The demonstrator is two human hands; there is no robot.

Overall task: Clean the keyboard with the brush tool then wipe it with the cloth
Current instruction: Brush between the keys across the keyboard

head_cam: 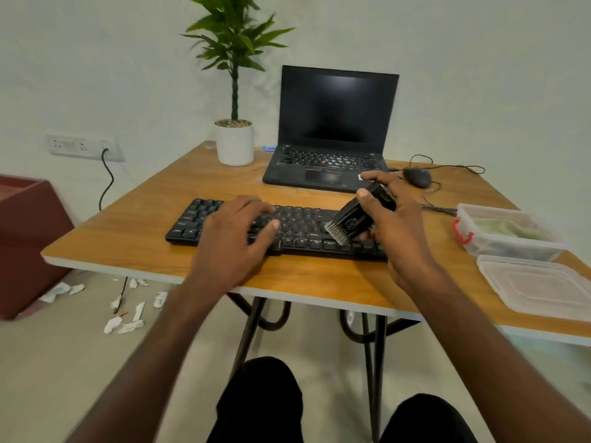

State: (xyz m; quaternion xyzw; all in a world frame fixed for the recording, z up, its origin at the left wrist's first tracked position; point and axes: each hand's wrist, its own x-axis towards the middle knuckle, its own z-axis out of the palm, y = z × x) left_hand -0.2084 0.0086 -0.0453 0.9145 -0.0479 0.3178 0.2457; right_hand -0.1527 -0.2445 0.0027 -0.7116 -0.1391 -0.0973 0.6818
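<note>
A black keyboard lies across the wooden table near its front edge. My left hand rests flat on the keyboard's left-middle keys, fingers spread, holding nothing. My right hand grips a black brush tool, tilted so its grey bristles point down-left and touch the keys at the keyboard's right part. A greenish cloth lies inside a clear plastic box at the table's right side.
An open black laptop stands behind the keyboard, with a potted plant to its left and a wired mouse to its right. The box's clear lid lies at the front right. Paper scraps litter the floor.
</note>
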